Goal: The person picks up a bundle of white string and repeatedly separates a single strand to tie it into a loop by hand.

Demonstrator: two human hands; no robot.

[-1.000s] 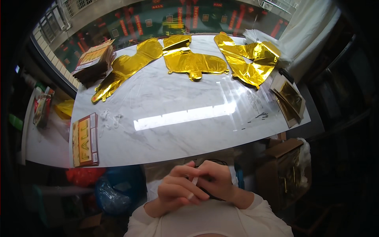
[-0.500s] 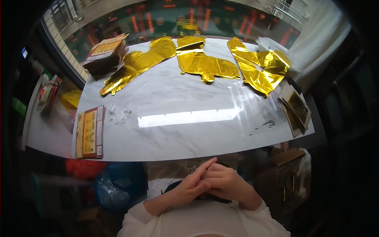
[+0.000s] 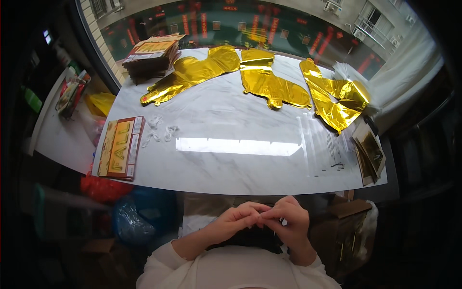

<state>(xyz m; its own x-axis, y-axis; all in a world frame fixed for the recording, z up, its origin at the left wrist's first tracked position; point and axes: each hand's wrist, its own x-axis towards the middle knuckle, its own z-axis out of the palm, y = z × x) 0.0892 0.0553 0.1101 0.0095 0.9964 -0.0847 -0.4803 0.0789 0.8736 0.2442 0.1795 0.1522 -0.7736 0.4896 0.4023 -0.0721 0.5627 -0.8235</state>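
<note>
Meeting fingertip to fingertip below the near edge of the bench (image 3: pixel 231 168), the left hand (image 3: pixel 236 222) and right hand (image 3: pixel 288 220) pinch together over something too small to make out. Both sit close to the body, level with each other, neither nearer the bench. Everything else lies ahead and well apart: small clear plastic bits (image 3: pixel 161 132) forward-left beside a flat printed pack (image 3: pixel 120 153), gold foil balloons (image 3: pixel 272 86) along the far side.

White marble table (image 3: pixel 231 164), three gold foil balloons (image 3: pixel 269 84), printed card pack (image 3: pixel 120 153), stacked cards (image 3: pixel 153 55)
</note>
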